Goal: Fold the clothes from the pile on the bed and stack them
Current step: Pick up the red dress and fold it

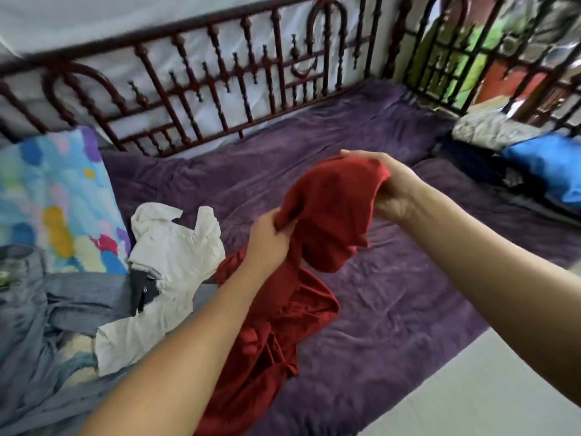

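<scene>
Along the left edge of the view, cut off by the frame: a heap of grey-blue clothes [37, 325], soft and rumpled, partly buried under a creased white garment [169, 256]. Between the two, a small dark piece [143, 287] with pale stitching, too crumpled to name. Behind the heap, a pillow [50, 196] printed in blue, yellow, pink and purple blotches, near end hidden by the clothes. At the far right corner, blurred and cropped, a low bundle of cloth [547, 165], grey-patterned at the back, dark beneath, bright blue in front; folded or not, cannot tell. Over the bed, a purple cover [393, 294], plush and finely wrinkled. Round two sides, a dark red-brown rail [195, 89] of turned spindles and arches; wood or metal, hard to say. At the lower right, a strip of pale floor [503, 388]. Raised above the purple cover between both hands, a red garment [327, 215]: soft, matt, deep brick red, bunched into a rounded hood-like fold at the top. Lower part trailing down onto the bed just beside the white garment, in loose folds and narrow bands, bottom end lost behind the left forearm and the frame edge. Overall shape not readable. Left hand [270, 240] clenched on a bunch of the red cloth, thumb on top, fingertips buried in the fabric. Right hand [393, 190] higher and further off, gripping the garment's upper edge, fingers curled over the top, palm side towards the camera.
</scene>
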Available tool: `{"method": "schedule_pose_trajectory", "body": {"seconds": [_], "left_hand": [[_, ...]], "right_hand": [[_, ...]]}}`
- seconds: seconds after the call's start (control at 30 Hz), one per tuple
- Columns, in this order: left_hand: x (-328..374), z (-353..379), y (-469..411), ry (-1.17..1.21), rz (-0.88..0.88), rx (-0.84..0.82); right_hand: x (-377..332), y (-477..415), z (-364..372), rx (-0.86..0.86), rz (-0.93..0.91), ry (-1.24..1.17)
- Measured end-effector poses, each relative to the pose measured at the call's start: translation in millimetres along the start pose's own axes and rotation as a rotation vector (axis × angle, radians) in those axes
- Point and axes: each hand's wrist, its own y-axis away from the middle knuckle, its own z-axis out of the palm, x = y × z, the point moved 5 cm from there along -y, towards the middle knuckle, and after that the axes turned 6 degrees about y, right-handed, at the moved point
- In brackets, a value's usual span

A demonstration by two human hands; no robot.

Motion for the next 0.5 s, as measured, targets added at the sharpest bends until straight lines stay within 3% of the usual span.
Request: {"method": "schedule_pose_trajectory", "body": {"seconds": [0.17, 0.27, 0.4, 0.5], "left_hand": [[66.4, -63.6, -2.1, 0.302, -0.178, -0.026], [106.5, -78.0, 7.5, 0.365, -0.174, -0.092], [141.6, -86.0, 19.0, 0.314, -0.153, -0.055], [155.4, -88.8, 23.9, 0.253, -0.162, -0.044]], "right_hand": [[-39.8, 26.5, -18.4, 0.306, -0.136, -0.134], [-42.3, 35.5, -17.7, 0.285, -0.164, -0.14], [-27.5, 38.2, 1.0, 0.181, -0.287, 0.2], [-14.2, 38.4, 19.8, 0.09, -0.418, 0.767]]}}
